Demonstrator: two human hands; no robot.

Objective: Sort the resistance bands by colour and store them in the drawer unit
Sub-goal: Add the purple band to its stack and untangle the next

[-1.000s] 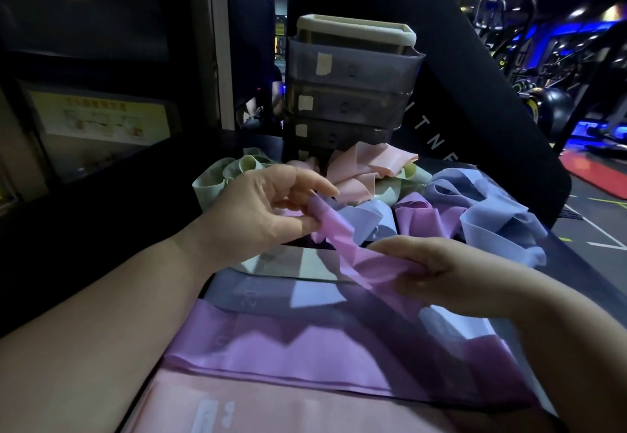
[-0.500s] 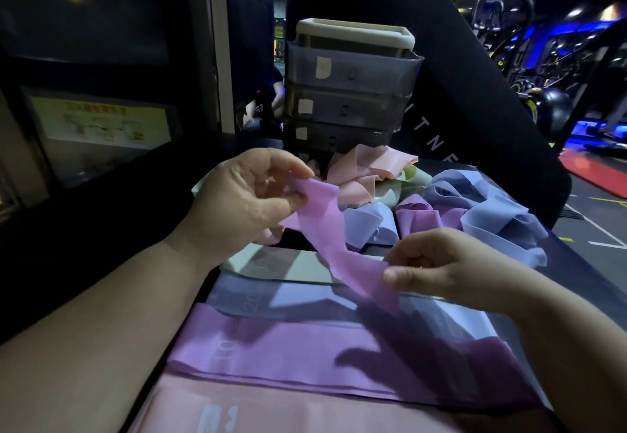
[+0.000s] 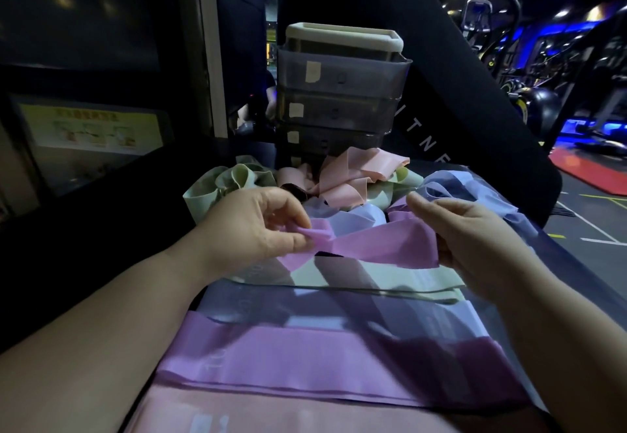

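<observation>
Both hands hold one purple band [image 3: 380, 246]. The left hand [image 3: 258, 225] pinches one end, which is a bit twisted, and the right hand [image 3: 475, 232] grips the other end. A moment ago the band hung in a slanted twist from the raised left hand. Now the hands are level and farther apart, so the band is pulled out wide and almost flat. I think it is nearly ready to be laid down with its own colour.

Closest to the person, below the hands, lie flat bands in rows: a pink flat band [image 3: 271, 412], then a purple flat band [image 3: 305, 361], a blue flat band [image 3: 339, 310] and a green flat band [image 3: 390, 274] right under the hands.

Past the hands is a messy pile of green loops [image 3: 230, 178], pink loops [image 3: 353, 174] and blue loops [image 3: 458, 188] that is not sorted yet. Behind the pile stands the drawer unit [image 3: 339, 93] with its drawers closed, so nothing looks stored yet.
</observation>
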